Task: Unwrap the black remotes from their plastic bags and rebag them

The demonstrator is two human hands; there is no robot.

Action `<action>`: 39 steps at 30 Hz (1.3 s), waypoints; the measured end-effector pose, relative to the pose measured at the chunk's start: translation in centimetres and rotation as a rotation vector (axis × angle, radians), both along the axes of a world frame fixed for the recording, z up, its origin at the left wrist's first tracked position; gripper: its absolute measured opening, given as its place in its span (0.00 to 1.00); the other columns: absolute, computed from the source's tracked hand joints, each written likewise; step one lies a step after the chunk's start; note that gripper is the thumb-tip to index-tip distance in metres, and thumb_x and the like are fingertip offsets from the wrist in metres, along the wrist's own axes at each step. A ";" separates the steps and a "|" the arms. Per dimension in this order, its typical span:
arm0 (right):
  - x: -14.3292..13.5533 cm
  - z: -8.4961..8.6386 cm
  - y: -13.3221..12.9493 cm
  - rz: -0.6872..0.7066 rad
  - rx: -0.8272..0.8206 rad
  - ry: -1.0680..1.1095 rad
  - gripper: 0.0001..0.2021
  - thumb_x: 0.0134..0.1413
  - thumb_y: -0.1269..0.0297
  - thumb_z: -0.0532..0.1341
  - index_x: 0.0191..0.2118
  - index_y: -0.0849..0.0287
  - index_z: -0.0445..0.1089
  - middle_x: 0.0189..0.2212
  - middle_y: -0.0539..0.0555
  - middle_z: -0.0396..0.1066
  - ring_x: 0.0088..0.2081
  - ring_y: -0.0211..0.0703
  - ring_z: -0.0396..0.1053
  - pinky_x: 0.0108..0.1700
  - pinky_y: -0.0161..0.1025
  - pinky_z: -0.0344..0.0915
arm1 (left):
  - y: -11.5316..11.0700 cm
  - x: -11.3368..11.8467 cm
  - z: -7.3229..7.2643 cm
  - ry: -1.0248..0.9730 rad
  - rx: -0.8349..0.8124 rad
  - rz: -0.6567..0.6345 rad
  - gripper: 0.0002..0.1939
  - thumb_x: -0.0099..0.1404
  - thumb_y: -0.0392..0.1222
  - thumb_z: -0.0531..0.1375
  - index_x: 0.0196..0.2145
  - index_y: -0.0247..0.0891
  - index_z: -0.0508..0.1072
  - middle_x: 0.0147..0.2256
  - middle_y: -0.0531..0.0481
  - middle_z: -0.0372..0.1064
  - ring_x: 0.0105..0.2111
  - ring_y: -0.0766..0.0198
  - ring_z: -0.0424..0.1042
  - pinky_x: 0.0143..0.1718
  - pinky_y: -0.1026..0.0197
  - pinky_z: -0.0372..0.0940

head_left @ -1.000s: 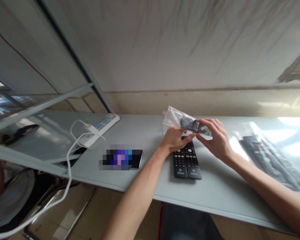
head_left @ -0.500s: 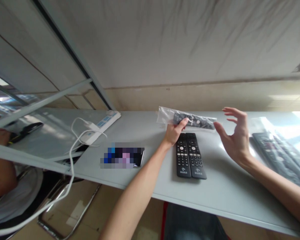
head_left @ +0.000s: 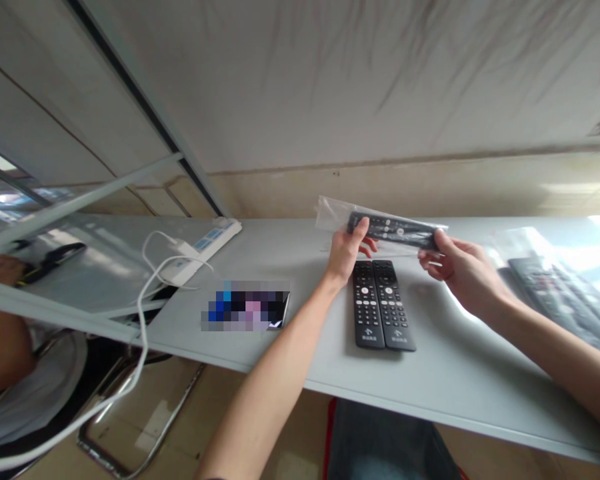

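A black remote control in a clear plastic bag [head_left: 397, 231] is held above the table between my two hands. My left hand [head_left: 350, 250] grips its left part, thumb on top, and the loose end of the bag sticks out to the left. At the right end, my right hand [head_left: 453, 260] pinches the bagged remote between thumb and fingers. Two bare black remotes, a left one [head_left: 367, 313] and a right one [head_left: 394, 313], lie side by side on the table just below.
Bagged remotes [head_left: 563, 293] lie at the right of the grey table [head_left: 325, 363]. A phone [head_left: 279, 310], partly blurred out, lies left of my left forearm. Behind it are a white power strip [head_left: 215, 241] and cable [head_left: 143, 320]. A person's arm [head_left: 5, 347] shows at far left.
My right hand has moved left and closed on the right end of the bagged remote; before, it was open beside it. The bagged remote is slightly higher.
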State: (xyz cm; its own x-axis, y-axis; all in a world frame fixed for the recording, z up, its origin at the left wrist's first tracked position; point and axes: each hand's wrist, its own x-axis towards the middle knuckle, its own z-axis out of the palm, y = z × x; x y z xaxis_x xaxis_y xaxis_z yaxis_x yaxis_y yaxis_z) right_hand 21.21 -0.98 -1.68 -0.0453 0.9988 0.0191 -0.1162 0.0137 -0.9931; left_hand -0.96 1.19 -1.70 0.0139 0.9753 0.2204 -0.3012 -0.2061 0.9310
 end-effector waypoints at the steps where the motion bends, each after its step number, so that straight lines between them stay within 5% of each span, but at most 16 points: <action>1: 0.3 -0.3 0.2 -0.014 -0.009 0.015 0.22 0.63 0.38 0.68 0.36 0.54 0.73 0.30 0.55 0.78 0.26 0.41 0.70 0.24 0.37 0.66 | 0.1 0.0 0.0 -0.036 -0.017 0.004 0.30 0.60 0.71 0.71 0.35 0.38 0.76 0.33 0.49 0.77 0.28 0.65 0.76 0.27 0.63 0.69; 8: 0.8 -0.1 0.4 -0.079 0.036 0.007 0.22 0.68 0.39 0.64 0.36 0.56 0.75 0.35 0.61 0.82 0.28 0.46 0.74 0.25 0.41 0.68 | 0.8 -0.9 -0.3 -0.282 -0.192 0.168 0.25 0.59 0.57 0.77 0.45 0.39 0.76 0.41 0.50 0.80 0.32 0.63 0.81 0.32 0.61 0.78; 18: 1.9 5.8 1.0 -0.234 0.356 -0.445 0.23 0.69 0.47 0.66 0.30 0.62 0.80 0.23 0.56 0.77 0.22 0.38 0.67 0.24 0.38 0.62 | 0.9 -1.0 0.0 -0.440 -0.365 0.171 0.15 0.62 0.43 0.77 0.38 0.36 0.77 0.37 0.50 0.82 0.29 0.66 0.80 0.35 0.61 0.79; 25: -0.2 11.0 2.6 -0.218 0.444 -0.340 0.17 0.65 0.57 0.71 0.34 0.70 0.82 0.23 0.62 0.78 0.21 0.39 0.71 0.21 0.37 0.63 | 0.7 -0.6 0.4 -0.528 -0.351 0.077 0.13 0.64 0.42 0.76 0.37 0.35 0.78 0.36 0.49 0.82 0.34 0.63 0.83 0.41 0.59 0.79; 30: 0.2 13.1 4.6 -0.267 0.551 -0.456 0.15 0.63 0.57 0.72 0.38 0.69 0.84 0.22 0.59 0.78 0.19 0.36 0.69 0.20 0.36 0.62 | 0.7 -0.6 0.6 -0.538 -0.339 0.062 0.16 0.61 0.45 0.78 0.39 0.34 0.80 0.39 0.45 0.83 0.42 0.56 0.85 0.48 0.56 0.79; 39: -0.2 16.8 4.1 -0.369 0.619 -0.610 0.16 0.66 0.53 0.71 0.44 0.64 0.86 0.27 0.58 0.80 0.23 0.34 0.69 0.30 0.46 0.67 | 0.3 -0.6 1.1 -0.597 -0.299 0.014 0.16 0.60 0.42 0.79 0.36 0.35 0.78 0.35 0.50 0.80 0.30 0.67 0.79 0.34 0.65 0.77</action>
State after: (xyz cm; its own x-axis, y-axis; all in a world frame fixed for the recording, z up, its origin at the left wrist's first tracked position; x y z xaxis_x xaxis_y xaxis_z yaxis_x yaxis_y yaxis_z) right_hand 20.98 3.17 15.13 0.0949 0.7720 0.6285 0.5379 0.4915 -0.6849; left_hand -1.57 1.50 -0.57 -0.0401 0.9948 -0.0937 -0.7816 0.0272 0.6232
